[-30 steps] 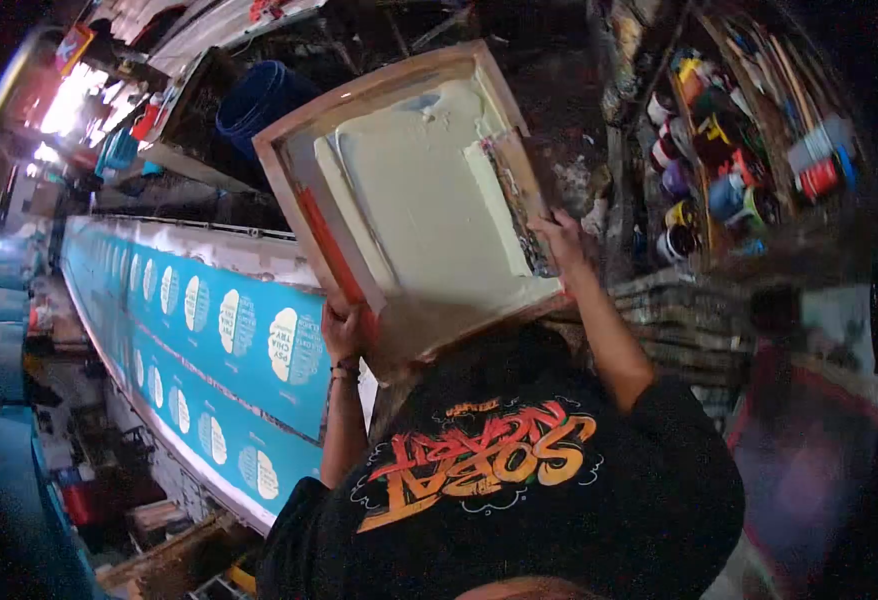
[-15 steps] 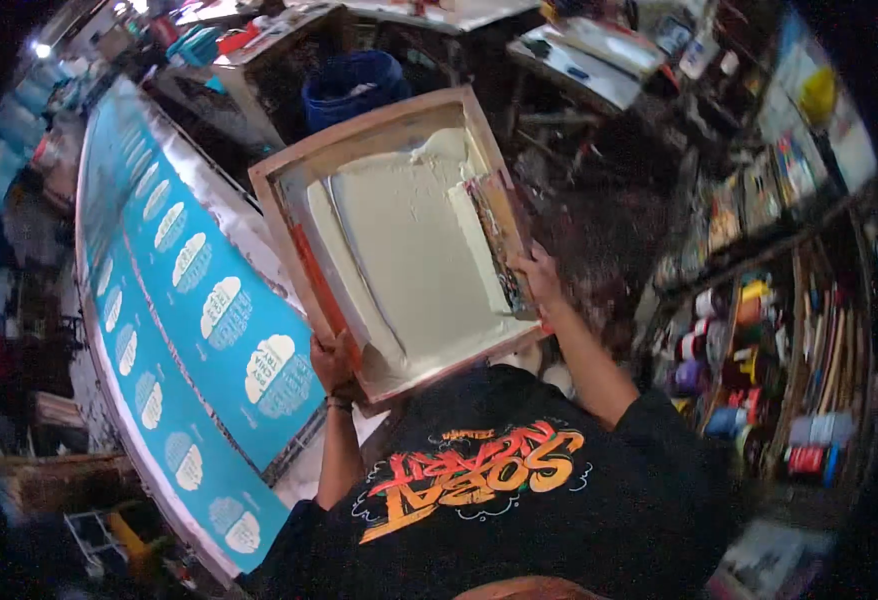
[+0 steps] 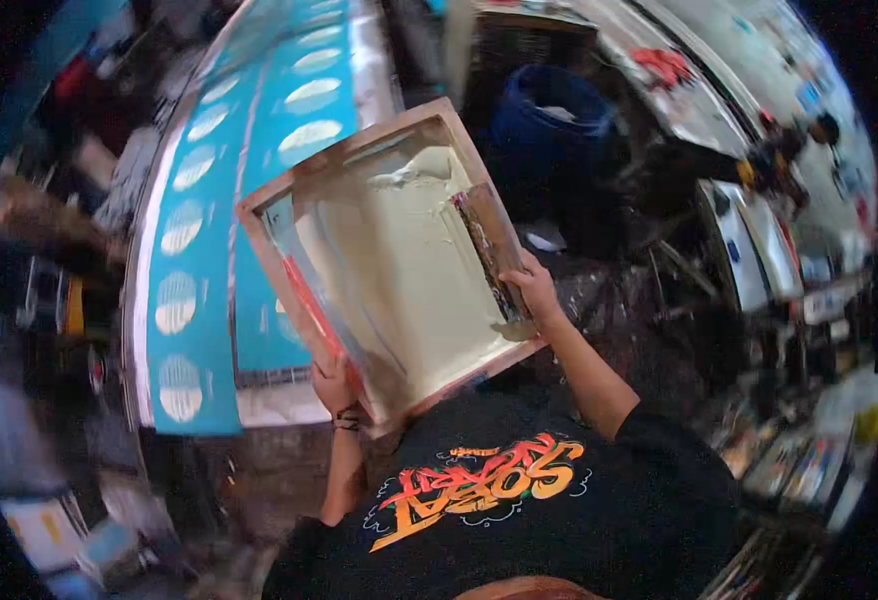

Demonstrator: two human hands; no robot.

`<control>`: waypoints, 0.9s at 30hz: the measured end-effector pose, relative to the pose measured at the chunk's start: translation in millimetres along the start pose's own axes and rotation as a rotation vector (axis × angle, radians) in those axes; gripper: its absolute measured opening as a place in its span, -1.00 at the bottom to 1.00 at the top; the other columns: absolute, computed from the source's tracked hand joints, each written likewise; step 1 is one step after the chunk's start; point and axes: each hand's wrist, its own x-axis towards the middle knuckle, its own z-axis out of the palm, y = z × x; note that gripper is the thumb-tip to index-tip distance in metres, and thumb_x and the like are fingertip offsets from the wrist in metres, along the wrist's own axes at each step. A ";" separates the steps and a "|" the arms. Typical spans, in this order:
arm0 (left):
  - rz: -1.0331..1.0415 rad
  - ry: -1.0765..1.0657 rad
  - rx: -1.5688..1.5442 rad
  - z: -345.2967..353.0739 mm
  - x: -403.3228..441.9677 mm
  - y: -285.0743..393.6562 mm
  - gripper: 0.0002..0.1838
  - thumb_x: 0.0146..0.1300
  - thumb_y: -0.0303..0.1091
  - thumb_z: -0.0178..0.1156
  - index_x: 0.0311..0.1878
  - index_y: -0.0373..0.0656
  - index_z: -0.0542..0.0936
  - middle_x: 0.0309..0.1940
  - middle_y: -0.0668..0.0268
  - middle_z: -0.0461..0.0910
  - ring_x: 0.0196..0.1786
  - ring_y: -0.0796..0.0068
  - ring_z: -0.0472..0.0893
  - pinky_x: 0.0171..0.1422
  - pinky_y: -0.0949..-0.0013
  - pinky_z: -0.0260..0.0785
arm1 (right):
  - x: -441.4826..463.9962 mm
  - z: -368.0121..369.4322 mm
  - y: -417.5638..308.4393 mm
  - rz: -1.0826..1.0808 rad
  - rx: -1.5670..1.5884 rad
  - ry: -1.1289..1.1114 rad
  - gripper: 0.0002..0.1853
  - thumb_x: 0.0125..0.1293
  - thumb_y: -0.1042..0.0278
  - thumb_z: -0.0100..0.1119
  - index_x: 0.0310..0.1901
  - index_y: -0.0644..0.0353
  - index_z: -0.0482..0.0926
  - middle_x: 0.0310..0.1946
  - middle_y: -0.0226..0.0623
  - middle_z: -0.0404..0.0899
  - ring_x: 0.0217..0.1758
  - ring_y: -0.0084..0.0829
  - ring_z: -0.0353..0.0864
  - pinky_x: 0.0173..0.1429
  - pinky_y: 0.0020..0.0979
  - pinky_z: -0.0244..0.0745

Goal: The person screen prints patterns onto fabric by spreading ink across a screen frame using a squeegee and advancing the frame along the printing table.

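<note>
I hold a wooden screen printing frame [image 3: 337,153] tilted in front of my black shirt. Cream-coloured ink [image 3: 424,275] is spread thickly over its mesh. Along the frame's inner right side lies a squeegee [image 3: 490,235], its wooden handle stained with ink. My left hand [image 3: 333,385] is closed around the lower left side rail, near a strip of red-orange. On the opposite side my right hand [image 3: 532,292] is closed at the right rail, its fingers reaching the squeegee handle. The underside of the frame is hidden.
A long printing table to the left carries blue sheets [image 3: 194,250] with rows of white round prints. Beyond the frame stands a dark blue drum [image 3: 549,110]. Farther right are a bench [image 3: 749,245] and a distant person [image 3: 784,155]; cluttered shelves [image 3: 794,460] fill the lower right.
My view has swung to the right, so the printed sheets, drum and benches sit differently around me. Both hands keep their hold on the frame, and the squeegee stays inside it.
</note>
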 end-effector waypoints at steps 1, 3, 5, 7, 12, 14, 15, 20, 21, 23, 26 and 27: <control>-0.044 0.068 -0.043 -3.5 -7.2 -2.2 -0.23 0.30 0.01 0.52 0.34 -0.43 0.54 0.10 -0.10 0.71 0.11 0.07 0.68 0.25 0.09 0.51 | 15.5 10.1 -1.0 0.004 -0.011 -0.066 -0.35 0.20 0.41 0.37 0.38 0.33 0.60 0.30 -0.27 0.67 0.32 -0.39 0.61 0.47 -0.38 0.41; -0.140 0.189 -0.058 -12.8 -23.3 -16.3 -0.19 0.29 0.04 0.52 0.36 -0.45 0.53 0.13 -0.15 0.70 0.14 0.04 0.68 0.28 0.09 0.50 | 44.7 34.2 -0.2 0.010 -0.007 -0.198 -0.36 0.22 0.41 0.38 0.38 0.32 0.59 0.26 -0.28 0.69 0.29 -0.43 0.61 0.45 -0.41 0.41; -0.209 0.245 -0.190 -20.6 -28.9 -30.9 -0.17 0.29 0.03 0.52 0.39 -0.46 0.51 0.15 -0.17 0.70 0.16 0.01 0.68 0.29 0.09 0.50 | 67.0 61.8 -24.1 -0.012 0.048 -0.329 -0.43 0.26 0.41 0.39 0.33 0.32 0.63 0.24 -0.33 0.69 0.26 -0.47 0.60 0.42 -0.43 0.42; -0.299 0.310 -0.041 -25.4 -41.6 -5.7 -0.19 0.30 -0.02 0.51 0.42 -0.44 0.51 0.17 -0.19 0.69 0.18 0.00 0.68 0.30 0.09 0.50 | 93.0 80.6 -44.5 0.025 0.088 -0.461 -0.46 0.26 0.43 0.38 0.30 0.32 0.65 0.22 -0.35 0.71 0.25 -0.44 0.62 0.42 -0.42 0.42; -0.368 0.553 0.202 3.6 -60.9 -0.2 -0.40 0.39 -0.13 0.42 0.36 -0.30 0.60 0.11 -0.07 0.73 0.13 -0.02 0.72 0.24 0.03 0.55 | 185.3 139.6 -26.5 0.099 0.038 -0.682 -0.67 0.31 0.38 0.38 0.10 0.22 0.77 -0.07 -0.36 0.76 -0.03 -0.49 0.69 0.13 -0.41 0.54; -0.063 0.610 0.750 18.5 -58.3 -31.8 -0.53 0.38 -0.16 0.40 0.26 -0.19 0.66 0.01 0.04 0.74 0.04 0.04 0.73 0.17 0.02 0.58 | 207.4 156.5 -33.9 0.080 -0.070 -0.767 -0.76 0.40 0.27 0.33 -0.04 0.19 0.84 -0.16 -0.38 0.76 -0.14 -0.49 0.66 0.02 -0.39 0.54; -0.016 0.610 0.921 21.4 -65.5 -25.4 -0.58 0.33 -0.19 0.37 0.19 -0.16 0.66 -0.05 0.07 0.71 -0.02 0.06 0.71 0.11 0.02 0.57 | 217.2 162.1 -42.9 -0.004 -0.177 -0.802 -0.73 0.43 0.22 0.29 -0.07 0.19 0.88 -0.15 -0.36 0.77 -0.13 -0.49 0.64 0.05 -0.40 0.53; -0.090 0.844 1.214 90.1 -65.4 -3.7 -0.76 0.32 -0.23 0.27 0.01 -0.02 0.66 -0.24 0.15 0.63 -0.25 0.16 0.62 -0.07 0.08 0.54 | 337.1 219.3 -9.1 -0.615 -0.414 -1.116 -0.70 0.42 0.41 0.22 0.08 0.19 0.82 0.01 -0.17 0.83 0.05 -0.21 0.78 0.24 -0.21 0.66; -0.082 1.010 1.104 109.1 -65.9 -7.0 -0.77 0.39 -0.20 0.26 0.03 -0.02 0.66 -0.24 0.15 0.63 -0.26 0.15 0.61 -0.07 0.10 0.54 | 339.1 204.5 -33.0 -0.925 -0.652 -1.183 -0.71 0.48 0.41 0.18 0.11 0.22 0.79 0.00 -0.22 0.82 0.03 -0.30 0.76 0.22 -0.25 0.66; -0.286 1.019 0.097 111.6 -80.8 -9.7 -0.50 0.33 0.08 0.39 0.11 -0.13 0.65 -0.25 0.07 0.66 -0.20 0.02 0.67 -0.04 -0.01 0.55 | 315.5 224.5 -48.1 -0.083 -0.251 -1.352 -0.50 0.55 0.01 0.15 0.29 0.25 0.62 0.03 -0.13 0.72 0.11 -0.29 0.70 0.24 -0.17 0.63; -0.504 1.107 -0.225 101.1 -115.5 45.4 -0.33 0.23 0.22 0.47 0.10 -0.22 0.63 -0.24 -0.02 0.71 -0.11 -0.08 0.72 -0.03 -0.10 0.55 | 327.3 260.3 -60.8 0.165 -0.226 -1.360 -0.47 0.57 -0.01 0.12 0.32 0.26 0.61 0.12 -0.11 0.71 0.18 -0.20 0.69 0.29 -0.11 0.61; -0.561 1.128 -0.228 101.6 -124.0 56.5 -0.30 0.21 0.23 0.48 0.09 -0.24 0.63 -0.23 -0.04 0.72 -0.09 -0.10 0.74 -0.03 -0.12 0.55 | 339.5 267.8 -65.5 0.296 -0.189 -1.320 -0.45 0.57 -0.02 0.11 0.33 0.26 0.61 0.17 -0.10 0.71 0.22 -0.16 0.68 0.31 -0.08 0.61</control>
